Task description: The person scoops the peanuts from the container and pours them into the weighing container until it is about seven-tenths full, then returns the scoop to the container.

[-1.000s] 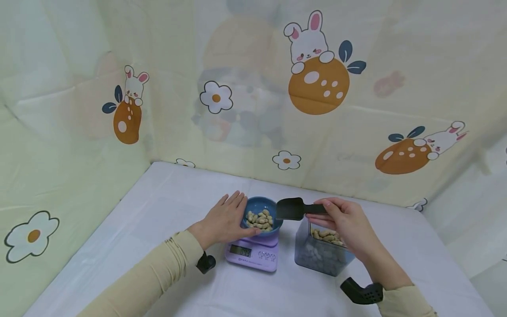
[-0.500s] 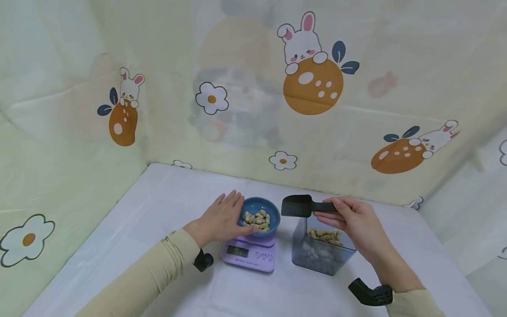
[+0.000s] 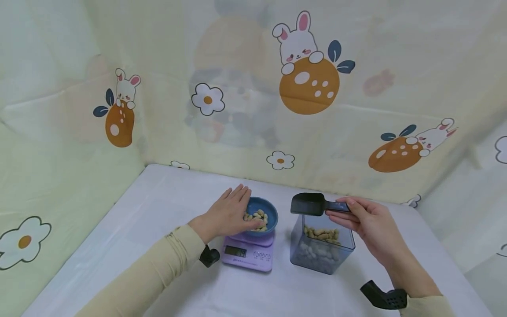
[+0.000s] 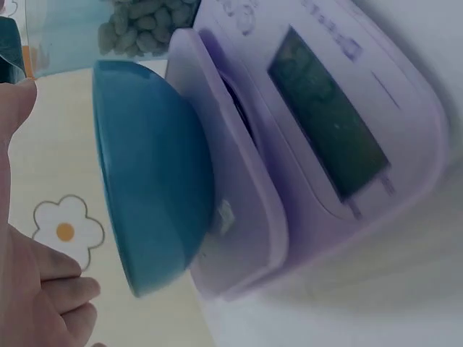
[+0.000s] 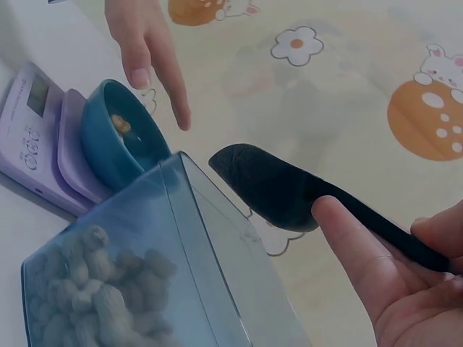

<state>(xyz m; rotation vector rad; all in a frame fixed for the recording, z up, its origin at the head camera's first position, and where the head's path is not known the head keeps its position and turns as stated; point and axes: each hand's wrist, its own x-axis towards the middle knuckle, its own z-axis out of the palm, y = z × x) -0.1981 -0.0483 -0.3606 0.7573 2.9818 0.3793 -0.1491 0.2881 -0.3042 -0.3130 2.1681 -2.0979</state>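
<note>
My right hand pinches the handle of a black scoop. The scoop is held level over the far side of a clear bluish container, which is part full of unshelled peanuts. My left hand has its fingers extended above the left side of a blue bowl; the left wrist view shows a gap between hand and bowl. Some peanuts lie in the bowl, partly hidden by the thumb. Under the bowl is a purple kitchen scale with its small display lit.
A white cloth covers the table. Behind and to the left hangs a cream curtain printed with rabbits and flowers. Each wrist carries a black camera mount, such as the one at the right wrist. The container stands just right of the scale.
My right hand has moved the scoop rightward, away from the bowl's rim to over the container. The left hand has shifted slightly up and right over the bowl.
</note>
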